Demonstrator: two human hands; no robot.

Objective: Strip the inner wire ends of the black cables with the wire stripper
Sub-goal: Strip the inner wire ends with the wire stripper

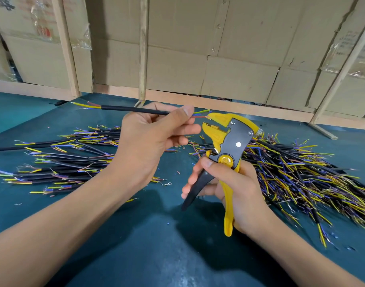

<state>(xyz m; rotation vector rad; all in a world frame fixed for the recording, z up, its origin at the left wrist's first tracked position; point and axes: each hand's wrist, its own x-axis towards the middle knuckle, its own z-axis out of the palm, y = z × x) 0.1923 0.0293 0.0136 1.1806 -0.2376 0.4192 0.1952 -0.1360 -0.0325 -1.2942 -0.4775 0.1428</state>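
Cardboard sheets (pixel 235 48) nailed behind pale wooden battens (pixel 143 48) wall off the far edge of a teal-topped desk (pixel 119 241). Above the middle of the desk, the left hand (pixel 148 141) holds a black cable (pixel 134 110) level, the thumb and curled fingers (pixel 189 129) pinching it near its right end, so that the loose coloured inner wires (pixel 200 113) poke out just past the thumb tip. The cable's other end, with yellow, red and blue wires showing, points toward the far left corner. Just right of those pinched wire ends sits the head of a yellow and black wire stripper (pixel 229 141), its jaws parted and facing the wires; the red wire reaches close to the jaw tip, though whether it touches cannot be told. The right hand (pixel 233 193) grips the stripper lower down, thumb resting by the round yellow pivot knob, fingers wrapped round the black handle while the yellow handle lies against the palm, and the two handles are spread apart. On the left side of the desk lies a loose spread of black cables (pixel 74 158) with yellow, blue and brown wire ends. A larger, denser heap of cables (pixel 301 179) covers the right side, reaching toward the right edge. Small insulation scraps (pixel 178 172) and a tiny metal ring terminal (pixel 168 184) dot the desk between the two piles.
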